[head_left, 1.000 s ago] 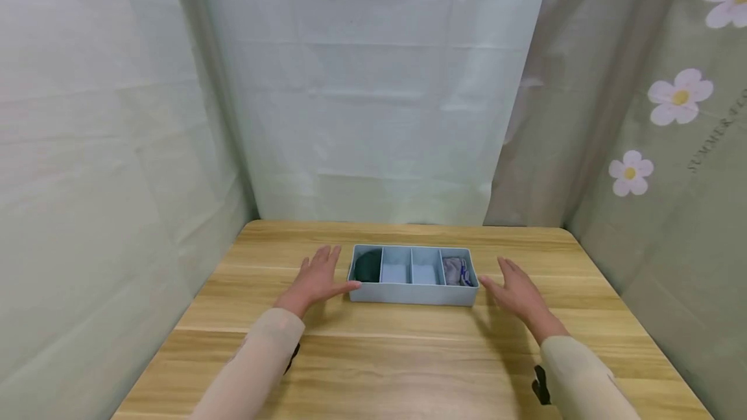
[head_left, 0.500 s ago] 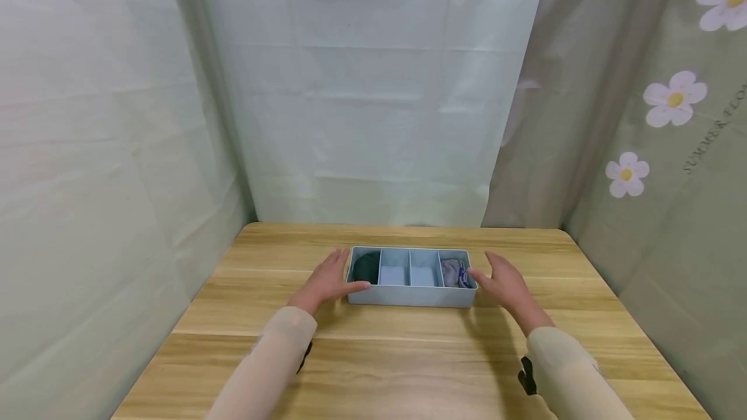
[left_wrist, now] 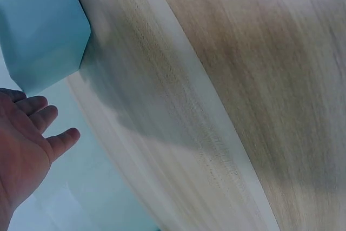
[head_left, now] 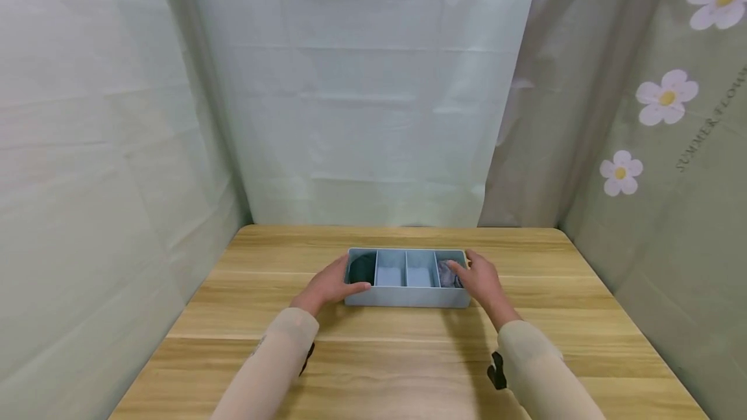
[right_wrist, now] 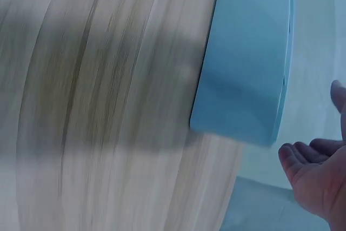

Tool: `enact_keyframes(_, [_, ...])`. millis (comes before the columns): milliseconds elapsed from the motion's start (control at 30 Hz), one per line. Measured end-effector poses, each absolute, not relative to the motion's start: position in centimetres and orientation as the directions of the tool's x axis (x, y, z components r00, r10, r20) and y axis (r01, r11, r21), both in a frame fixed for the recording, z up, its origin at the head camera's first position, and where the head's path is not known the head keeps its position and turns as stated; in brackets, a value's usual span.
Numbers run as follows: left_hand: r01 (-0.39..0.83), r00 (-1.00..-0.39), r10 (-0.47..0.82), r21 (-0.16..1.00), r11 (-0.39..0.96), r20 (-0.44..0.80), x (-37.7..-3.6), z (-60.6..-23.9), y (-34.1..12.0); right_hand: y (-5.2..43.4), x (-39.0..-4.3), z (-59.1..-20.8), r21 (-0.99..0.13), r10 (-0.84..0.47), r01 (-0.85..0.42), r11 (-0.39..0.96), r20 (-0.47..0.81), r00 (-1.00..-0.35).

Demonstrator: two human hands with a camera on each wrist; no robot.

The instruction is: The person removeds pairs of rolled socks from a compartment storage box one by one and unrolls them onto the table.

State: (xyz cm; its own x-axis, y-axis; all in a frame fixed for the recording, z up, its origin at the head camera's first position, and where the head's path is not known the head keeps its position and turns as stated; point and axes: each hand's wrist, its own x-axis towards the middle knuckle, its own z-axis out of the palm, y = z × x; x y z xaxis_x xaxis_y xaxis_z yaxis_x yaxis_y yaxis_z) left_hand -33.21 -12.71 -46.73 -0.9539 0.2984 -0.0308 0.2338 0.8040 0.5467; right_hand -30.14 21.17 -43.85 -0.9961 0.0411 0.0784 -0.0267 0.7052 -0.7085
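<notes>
A light blue divided box (head_left: 406, 297) sits on the wooden table. Its left compartment holds a dark green bundled cloth (head_left: 362, 269); the right one holds a grey bundled cloth (head_left: 447, 273), partly covered by a thumb. My left hand (head_left: 329, 282) is at the box's left end, thumb extended along the front. In the left wrist view its fingers reach to the box end (left_wrist: 51, 31). At the right end is my right hand (head_left: 484, 280), thumb over the rim and fingers beside the end wall. The right wrist view shows relaxed fingers close to the box (right_wrist: 246, 63).
The wooden table (head_left: 403, 368) has rounded far corners. Pale hanging sheets (head_left: 362, 102) surround it at the back and sides. White flowers (head_left: 621, 173) are printed on the right-hand sheet.
My right hand has moved left to the box's right end, its thumb now over the rim. My left hand has shifted right against the left end. The box stays on the table.
</notes>
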Motion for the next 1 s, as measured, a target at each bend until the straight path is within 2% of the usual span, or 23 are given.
enact_keyframes(200, [0.196,-0.96,0.273,0.559,0.806,-0.058,-33.2,-46.8,-12.6,19.6,-30.3,-44.1,-0.777,0.138,0.038,0.628,0.063,-0.988])
enact_keyframes(1000, [0.158,-0.968,0.242,0.6,0.784,-0.061,-33.0,-47.5,-12.2,16.4,-30.4,-45.2,-0.803,0.342,0.103,0.587,0.13,-0.931])
